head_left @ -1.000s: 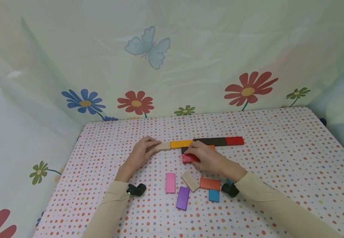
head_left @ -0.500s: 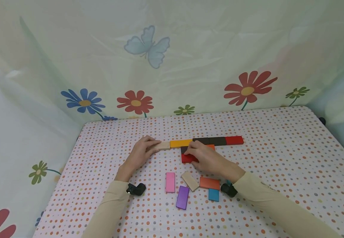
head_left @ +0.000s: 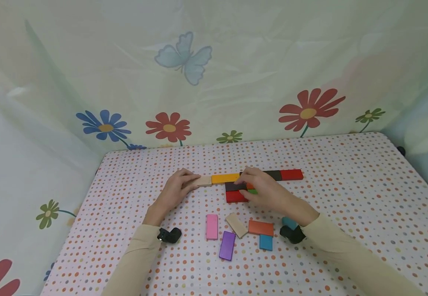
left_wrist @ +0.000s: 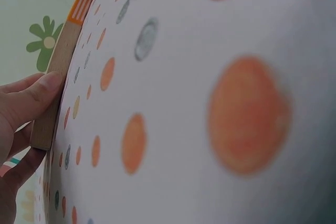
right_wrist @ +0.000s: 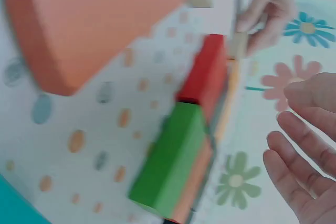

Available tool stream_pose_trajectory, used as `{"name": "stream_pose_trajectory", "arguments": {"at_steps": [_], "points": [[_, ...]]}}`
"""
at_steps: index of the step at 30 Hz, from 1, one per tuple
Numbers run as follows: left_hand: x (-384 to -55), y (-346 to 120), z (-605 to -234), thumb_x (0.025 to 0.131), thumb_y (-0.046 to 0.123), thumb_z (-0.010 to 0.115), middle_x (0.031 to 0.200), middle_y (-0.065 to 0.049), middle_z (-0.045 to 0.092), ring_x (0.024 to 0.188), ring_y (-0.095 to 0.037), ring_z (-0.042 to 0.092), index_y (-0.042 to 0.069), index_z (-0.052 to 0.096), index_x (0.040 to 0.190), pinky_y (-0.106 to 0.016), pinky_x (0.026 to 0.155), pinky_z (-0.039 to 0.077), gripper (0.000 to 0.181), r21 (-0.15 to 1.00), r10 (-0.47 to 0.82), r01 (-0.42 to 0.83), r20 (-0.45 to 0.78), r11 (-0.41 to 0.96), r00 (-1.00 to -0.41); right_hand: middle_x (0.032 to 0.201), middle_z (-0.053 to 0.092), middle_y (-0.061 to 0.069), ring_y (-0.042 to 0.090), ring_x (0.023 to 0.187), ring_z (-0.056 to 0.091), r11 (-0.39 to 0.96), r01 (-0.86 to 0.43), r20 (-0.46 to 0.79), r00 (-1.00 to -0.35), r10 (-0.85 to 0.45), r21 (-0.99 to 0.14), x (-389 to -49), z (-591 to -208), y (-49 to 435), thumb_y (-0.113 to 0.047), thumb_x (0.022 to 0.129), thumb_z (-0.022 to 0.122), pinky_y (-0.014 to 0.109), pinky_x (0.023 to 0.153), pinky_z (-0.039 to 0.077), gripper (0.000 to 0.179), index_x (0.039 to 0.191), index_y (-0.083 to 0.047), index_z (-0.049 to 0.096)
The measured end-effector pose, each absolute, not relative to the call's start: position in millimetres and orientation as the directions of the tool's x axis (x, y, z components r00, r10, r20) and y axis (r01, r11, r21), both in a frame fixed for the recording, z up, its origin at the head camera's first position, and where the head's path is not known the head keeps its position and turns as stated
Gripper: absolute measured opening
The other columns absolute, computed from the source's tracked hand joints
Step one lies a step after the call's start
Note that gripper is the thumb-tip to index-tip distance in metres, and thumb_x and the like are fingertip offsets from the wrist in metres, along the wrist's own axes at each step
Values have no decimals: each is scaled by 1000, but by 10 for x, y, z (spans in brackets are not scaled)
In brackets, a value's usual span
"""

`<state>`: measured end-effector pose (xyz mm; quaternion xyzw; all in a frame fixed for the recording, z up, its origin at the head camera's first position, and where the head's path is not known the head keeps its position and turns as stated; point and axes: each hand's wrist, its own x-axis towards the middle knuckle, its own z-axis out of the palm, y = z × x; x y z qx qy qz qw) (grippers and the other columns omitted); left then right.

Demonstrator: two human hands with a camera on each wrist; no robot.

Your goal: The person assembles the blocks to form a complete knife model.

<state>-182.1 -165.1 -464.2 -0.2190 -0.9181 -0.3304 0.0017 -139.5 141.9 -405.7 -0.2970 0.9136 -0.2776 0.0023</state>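
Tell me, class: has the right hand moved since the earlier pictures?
Yes: the right hand has shifted rightward, toward the unmoved red block at far right.

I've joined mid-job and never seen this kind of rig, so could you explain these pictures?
There's no machine: a person works with a bare left hand and right hand. The wide picture looks down from the head; the close ones come from the left and right wrists. Blocks lie on a dotted table. The far row runs wooden block, yellow block, black blocks, red end block. Shorter rows on its near side include a red front block and a green block. Nearer lie a pink block, purple block, beige block, orange block and blue blocks. The left hand grips the wooden block, at the row's left end. The right hand is by the shorter rows; its wrist view shows its fingers extended, gripping nothing.
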Motion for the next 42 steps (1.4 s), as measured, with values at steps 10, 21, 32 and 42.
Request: {"name": "stream_pose_trajectory", "arguments": {"at_steps": [10,21,32,42], "points": [[-1816,-1650,-4625,99,14,73,122,-8,66,110,-24,61,10,73,134,-43,93,52,35,608,393,392,140,691,-909,107,62,7,21,91,59,583,-601,120,-745,-656,-546,-1140,-4030,1374,-4,89,83,28,74,57,26,114,-1,76],[-1822,-1634,-4631,99,15,73,124,-10,65,114,-26,61,9,73,134,-44,96,52,35,599,407,406,143,690,-902,122,59,5,11,92,53,622,-536,-55,-730,-681,-571,-921,-4269,1278,-14,90,83,26,77,52,38,125,-1,73],[-1824,-1643,-4626,100,16,73,123,-9,65,112,-26,61,11,73,134,-43,95,52,35,602,397,393,135,695,-908,110,60,3,13,88,55,655,-461,-19,-810,-587,-599,-874,-4304,1119,-5,82,86,27,73,52,32,112,-1,75],[-1830,-1645,-4637,99,15,73,124,-9,65,113,-25,60,10,73,134,-43,96,52,35,604,396,389,129,696,-909,101,62,5,15,83,54,733,-407,-17,-869,-495,-546,-826,-4297,1025,-5,77,87,30,71,50,32,107,-1,74]]}}
